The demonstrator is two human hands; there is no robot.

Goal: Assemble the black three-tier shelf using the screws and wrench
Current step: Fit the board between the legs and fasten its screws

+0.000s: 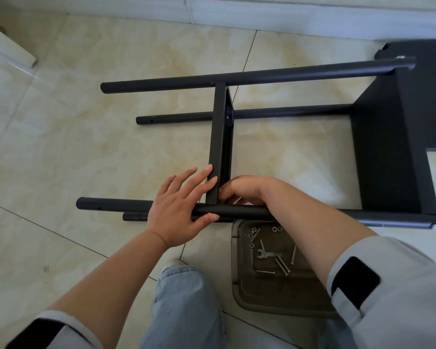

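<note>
1. Both forearms are bare; the light grey fabric sleeves are pushed up towards the elbows.
2. The right sleeve [388,293] carries a black rectangular patch with rounded corners.
3. The left sleeve [61,331] shows a similar black panel at its cuff.
4. Pale blue denim trousers [184,306] cover the legs.
5. A light-coloured shoe toe [174,264] shows below the trouser hem.

A home room: glossy beige floor tiles [86,137], white baseboard [237,13]

Black shelf frame [219,147] on cream marbled floor tiles [86,147]; silver screws [282,267] in a brown translucent tray [239,293].
</note>
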